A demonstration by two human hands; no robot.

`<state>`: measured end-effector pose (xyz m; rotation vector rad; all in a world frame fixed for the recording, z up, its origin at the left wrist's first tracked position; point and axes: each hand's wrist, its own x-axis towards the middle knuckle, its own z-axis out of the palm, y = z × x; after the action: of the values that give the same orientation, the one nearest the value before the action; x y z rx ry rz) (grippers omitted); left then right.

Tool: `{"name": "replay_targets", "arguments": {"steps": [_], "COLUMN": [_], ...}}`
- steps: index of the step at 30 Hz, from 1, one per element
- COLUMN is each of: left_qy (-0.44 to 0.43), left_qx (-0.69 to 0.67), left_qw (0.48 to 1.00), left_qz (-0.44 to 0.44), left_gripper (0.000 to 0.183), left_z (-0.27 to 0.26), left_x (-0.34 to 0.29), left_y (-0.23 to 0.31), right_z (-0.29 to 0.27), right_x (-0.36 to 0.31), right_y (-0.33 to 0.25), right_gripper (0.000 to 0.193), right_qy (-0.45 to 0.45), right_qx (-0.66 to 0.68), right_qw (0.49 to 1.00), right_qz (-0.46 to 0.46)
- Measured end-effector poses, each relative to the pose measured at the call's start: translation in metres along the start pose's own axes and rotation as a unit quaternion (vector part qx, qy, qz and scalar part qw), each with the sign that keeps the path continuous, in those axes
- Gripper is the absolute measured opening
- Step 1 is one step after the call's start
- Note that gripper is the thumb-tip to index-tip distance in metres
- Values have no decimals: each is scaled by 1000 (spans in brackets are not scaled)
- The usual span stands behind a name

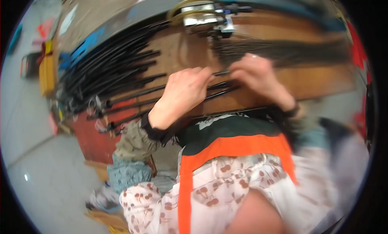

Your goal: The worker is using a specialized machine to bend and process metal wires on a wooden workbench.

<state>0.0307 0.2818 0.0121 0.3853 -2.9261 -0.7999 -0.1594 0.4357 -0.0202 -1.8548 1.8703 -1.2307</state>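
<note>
My left hand (184, 90) is closed around a slim black rod (221, 73), whose short visible stretch bridges the gap between my two hands. The fingers of my right hand (256, 74) pinch together at the rod's right end; blur hides the exact grip. More black rods (220, 86) lie under my hands, running toward the lower left. Just beyond my right hand is a bundle of thin dark wires (283, 52), spread to the right. A large pile of black rods (109, 66) lies to the left of my left hand.
A shiny metal device (202, 18) with a yellowish hose stands at the far middle of the brown wooden tabletop (299, 82). Something blue (87, 44) lies behind the rod pile. A red panel (97, 141) is below the table's left part, and a yellow object (47, 78) stands farther left.
</note>
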Motion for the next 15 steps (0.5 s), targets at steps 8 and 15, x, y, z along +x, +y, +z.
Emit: {"name": "replay_targets", "arguments": {"steps": [8, 15], "left_qy": [-53, -138], "left_qx": [-42, -104], "left_qw": [998, 985], "left_qz": [17, -19], "left_gripper": [10, 19], "left_z": [-7, 1], "left_x": [11, 14], "left_y": [23, 32], "right_z": [-5, -14], "right_x": [-15, -15], "right_y": [-9, -8], "right_gripper": [22, 51], "right_qy": [54, -20], "right_qx": [-21, -168], "right_qw": [998, 971], "right_qz": [-1, -166]}}
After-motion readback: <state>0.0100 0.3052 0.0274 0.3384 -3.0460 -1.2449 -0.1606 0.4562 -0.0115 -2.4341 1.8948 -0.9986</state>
